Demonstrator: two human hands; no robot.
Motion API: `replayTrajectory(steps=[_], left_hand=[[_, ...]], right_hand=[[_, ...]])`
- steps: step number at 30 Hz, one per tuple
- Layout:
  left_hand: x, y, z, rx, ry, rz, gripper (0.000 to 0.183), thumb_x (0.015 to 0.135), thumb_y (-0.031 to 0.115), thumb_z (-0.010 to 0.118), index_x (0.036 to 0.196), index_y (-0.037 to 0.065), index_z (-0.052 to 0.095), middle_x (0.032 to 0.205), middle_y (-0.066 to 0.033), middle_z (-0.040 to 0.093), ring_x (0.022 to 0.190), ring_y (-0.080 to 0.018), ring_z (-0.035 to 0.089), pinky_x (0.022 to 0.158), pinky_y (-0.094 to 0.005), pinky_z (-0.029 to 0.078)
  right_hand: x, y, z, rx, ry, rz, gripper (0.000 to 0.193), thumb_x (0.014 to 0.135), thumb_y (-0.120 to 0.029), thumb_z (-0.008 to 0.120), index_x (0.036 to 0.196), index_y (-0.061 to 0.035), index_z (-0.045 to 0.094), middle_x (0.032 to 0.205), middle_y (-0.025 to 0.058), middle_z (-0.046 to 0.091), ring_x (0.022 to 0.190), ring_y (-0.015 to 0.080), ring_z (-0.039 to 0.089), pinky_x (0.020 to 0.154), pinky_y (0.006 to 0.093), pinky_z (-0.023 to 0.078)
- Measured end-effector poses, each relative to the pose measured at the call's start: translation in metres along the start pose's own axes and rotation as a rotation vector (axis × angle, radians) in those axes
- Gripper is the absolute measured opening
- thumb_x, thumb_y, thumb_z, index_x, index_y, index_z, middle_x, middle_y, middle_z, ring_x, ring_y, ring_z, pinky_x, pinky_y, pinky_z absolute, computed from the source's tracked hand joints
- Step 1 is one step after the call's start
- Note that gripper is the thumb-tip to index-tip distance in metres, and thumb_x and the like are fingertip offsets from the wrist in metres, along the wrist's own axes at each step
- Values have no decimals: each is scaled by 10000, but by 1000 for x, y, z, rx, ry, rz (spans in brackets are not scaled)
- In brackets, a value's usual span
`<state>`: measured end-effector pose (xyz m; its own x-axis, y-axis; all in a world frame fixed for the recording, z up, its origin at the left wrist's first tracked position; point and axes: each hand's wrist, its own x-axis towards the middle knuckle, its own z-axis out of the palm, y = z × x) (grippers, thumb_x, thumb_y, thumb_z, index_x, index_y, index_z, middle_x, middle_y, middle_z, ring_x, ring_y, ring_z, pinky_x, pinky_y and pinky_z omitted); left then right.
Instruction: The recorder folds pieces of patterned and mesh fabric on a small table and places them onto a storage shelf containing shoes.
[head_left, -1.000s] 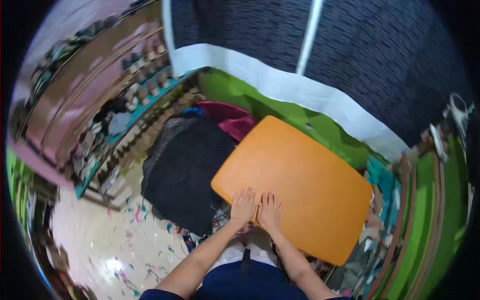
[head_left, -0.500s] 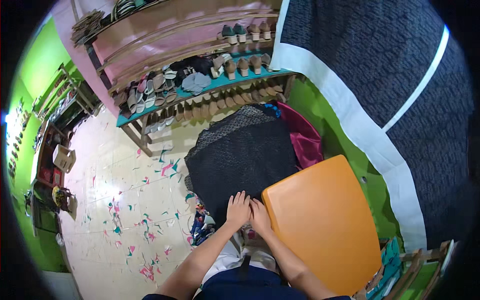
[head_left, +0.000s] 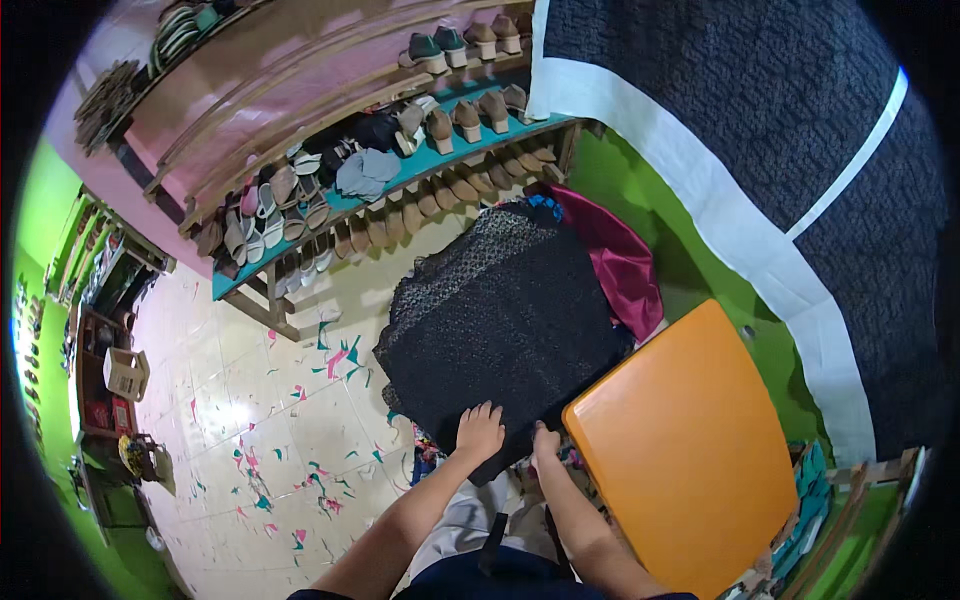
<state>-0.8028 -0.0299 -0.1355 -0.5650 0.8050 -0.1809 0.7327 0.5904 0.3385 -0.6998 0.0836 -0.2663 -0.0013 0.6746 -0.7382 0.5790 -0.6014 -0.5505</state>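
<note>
A black lacy cloth (head_left: pixel 490 330) is spread over a heap in front of me, its openwork part toward the far side. My left hand (head_left: pixel 481 430) rests on the cloth's near edge with fingers stretched out. Close by, my right hand (head_left: pixel 545 443) has its fingers curled in a grip on the cloth's near edge, beside the corner of an orange tabletop (head_left: pixel 690 440). Shiny maroon fabric (head_left: pixel 612 250) shows from under the black cloth at the far right. Patterned fabric (head_left: pixel 424 455) peeks out below it, near my left wrist.
Behind the heap stands a teal bench (head_left: pixel 415 165) with several shoes and a grey cloth (head_left: pixel 367 174); more shoes line up beneath. Pink and green scraps (head_left: pixel 340 365) litter the tiled floor at left. A dark curtain (head_left: pixel 700 110) with white border hangs at right.
My right hand has moved right, away from the left hand, and closed on the cloth's edge. The near edge of the cloth now hangs lower toward me. The whole view has shifted slightly.
</note>
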Motion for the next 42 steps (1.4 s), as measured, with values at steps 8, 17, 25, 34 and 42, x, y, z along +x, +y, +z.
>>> replayTrajectory(steps=[8,17,25,34,42], left_hand=[[10,-37,-7,-56,-12,41,433,796,240,529,1182,52,480,1216,-162,463,1104,-299,463,944,-419,346],[-7,-30,-25,-160,-144,147,722,726,361,627,1312,67,327,1305,-173,365,1174,-317,398,983,-467,299],[-18,-20,-45,-194,146,-2,701,719,169,588,1307,-41,268,1171,-224,483,1060,-321,494,945,-446,343],[-41,-26,-81,-60,229,220,601,664,55,535,1234,-69,391,1036,-185,595,780,-283,599,790,-358,449],[-47,-15,-94,-58,278,188,573,721,125,553,1241,-51,389,1187,-193,516,943,-320,570,875,-398,418]], right_hand=[[-71,-56,14,223,147,172,628,773,-474,594,966,123,586,1047,227,585,946,313,566,849,370,416],[-95,-64,19,641,60,-167,380,792,-111,617,1062,113,471,1008,169,559,907,232,546,799,321,440],[-163,-110,42,547,-209,-460,206,817,-147,608,874,2,477,809,68,499,765,126,437,691,272,395],[-130,-122,6,1418,-539,36,387,883,-308,488,1156,-34,511,1161,114,548,1072,288,500,972,433,352],[-189,-194,-16,1115,-793,-477,524,913,-196,469,1367,-147,213,1259,83,435,1140,238,438,966,407,352]])
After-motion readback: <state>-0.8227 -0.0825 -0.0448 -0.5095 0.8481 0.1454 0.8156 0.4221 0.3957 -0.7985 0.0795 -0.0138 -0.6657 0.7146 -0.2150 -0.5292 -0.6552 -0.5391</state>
